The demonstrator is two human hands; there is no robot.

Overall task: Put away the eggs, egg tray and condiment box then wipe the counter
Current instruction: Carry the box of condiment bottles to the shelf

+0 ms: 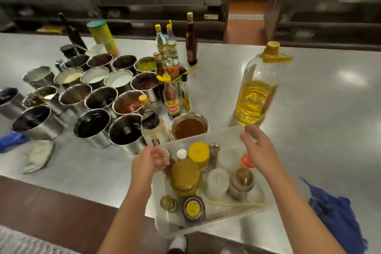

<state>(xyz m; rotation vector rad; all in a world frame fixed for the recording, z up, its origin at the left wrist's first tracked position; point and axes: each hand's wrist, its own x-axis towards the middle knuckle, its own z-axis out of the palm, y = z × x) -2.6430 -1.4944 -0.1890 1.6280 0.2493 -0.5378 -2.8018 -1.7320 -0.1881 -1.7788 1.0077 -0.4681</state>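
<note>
Head view: condiment box [231,136] step in hand. Box sitting at steel surface [319,109] edge between both hands. Left hand [149,161] fingers curling at near-left rim, grip unclear; right hand [258,148] fingers spreading loose above far-right corner, holding nothing. Next: closing both grips, lifting level.

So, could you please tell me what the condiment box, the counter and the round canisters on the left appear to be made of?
The condiment box looks like translucent, frosted plastic: the jars show through its wall. The counter appears to be brushed stainless steel, grey with soft light reflections. The round canisters look like shiny, thin metal, probably steel, with mirror-like sides.
</note>
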